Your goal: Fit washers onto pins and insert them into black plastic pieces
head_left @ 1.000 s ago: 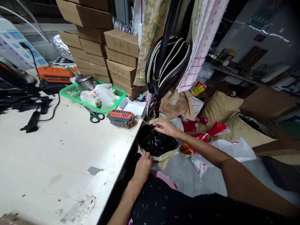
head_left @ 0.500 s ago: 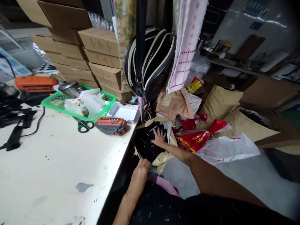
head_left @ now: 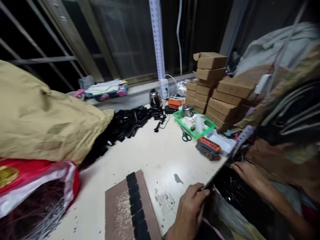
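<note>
My left hand is closed at the table's right edge, its fingers pinching the rim of a paper sack. The sack has a pale lining and stands beside the table, below its top. Inside lie shiny black plastic pieces. My right hand reaches over the far side of the sack, fingers stretched out toward the table edge. Nothing shows in it, though it is slightly blurred and its fingertips are partly hidden.
On the white table are a brown board with a row of black pieces, an orange-grey battery pack, scissors, a green basket and a black heap. Cartons stand behind; a red bag lies left.
The view has swung left, bringing the board, black heap and red bag into sight. My right hand has shifted from spread on the black pieces to the sack's far side.
</note>
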A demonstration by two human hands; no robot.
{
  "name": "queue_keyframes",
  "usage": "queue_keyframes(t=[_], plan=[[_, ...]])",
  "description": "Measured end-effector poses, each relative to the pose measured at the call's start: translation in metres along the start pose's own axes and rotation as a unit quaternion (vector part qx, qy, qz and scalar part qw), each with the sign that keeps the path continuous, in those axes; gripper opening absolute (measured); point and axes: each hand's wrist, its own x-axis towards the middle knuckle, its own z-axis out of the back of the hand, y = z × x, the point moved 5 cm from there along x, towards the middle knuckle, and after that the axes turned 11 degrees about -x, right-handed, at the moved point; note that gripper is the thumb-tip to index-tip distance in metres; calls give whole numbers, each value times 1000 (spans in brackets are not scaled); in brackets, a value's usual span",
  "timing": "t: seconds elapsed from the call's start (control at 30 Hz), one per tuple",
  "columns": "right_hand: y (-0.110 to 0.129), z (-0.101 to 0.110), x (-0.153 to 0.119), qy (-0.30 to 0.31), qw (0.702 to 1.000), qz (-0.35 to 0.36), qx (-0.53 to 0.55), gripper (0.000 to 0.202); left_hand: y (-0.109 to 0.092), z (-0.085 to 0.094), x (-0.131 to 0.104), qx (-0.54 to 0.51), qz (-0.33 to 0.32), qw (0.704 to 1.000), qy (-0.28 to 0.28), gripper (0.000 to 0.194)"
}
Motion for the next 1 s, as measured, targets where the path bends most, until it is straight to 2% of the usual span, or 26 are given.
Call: queue_keyframes(t=[0.07,0.13,0.17,0.23,0.3,0.4,0.47,0.57,0.67,0.77,0.8,0.87,0.93,1.0], plan=[[52,24,24,-17,993,95,69,35,16,47,-15,26,63,993,-95,31],[122,42,55,-42,975,181,125,40,36,94,-31,66,129,972,-183,27],[161,44,74,-33,966,214,140,41,46,118,-38,85,165,954,-234,26],[235,35,116,21,957,259,128,40,66,159,-52,108,230,914,-317,30],[293,19,160,37,962,257,86,37,80,190,-60,109,268,882,-373,34],[349,-7,208,47,962,265,47,32,94,217,-59,72,301,856,-413,36],[365,-21,224,57,960,275,22,30,103,225,-51,3,313,845,-433,40],[373,-34,222,61,950,306,1,28,122,225,-30,-167,319,806,-470,47],[373,-40,195,55,930,362,-4,24,144,217,-7,-302,324,748,-494,46],[376,-39,160,6,889,457,24,20,165,202,13,-427,333,695,-473,42],[376,-37,151,-20,874,483,46,21,171,199,17,-442,333,691,-464,43],[373,-29,142,-58,865,488,105,23,180,197,20,-401,328,720,-462,47],[367,-23,147,-58,887,431,157,21,184,200,18,-320,313,754,-481,52],[362,-19,156,-35,906,382,180,22,187,201,14,-275,299,759,-508,52]])
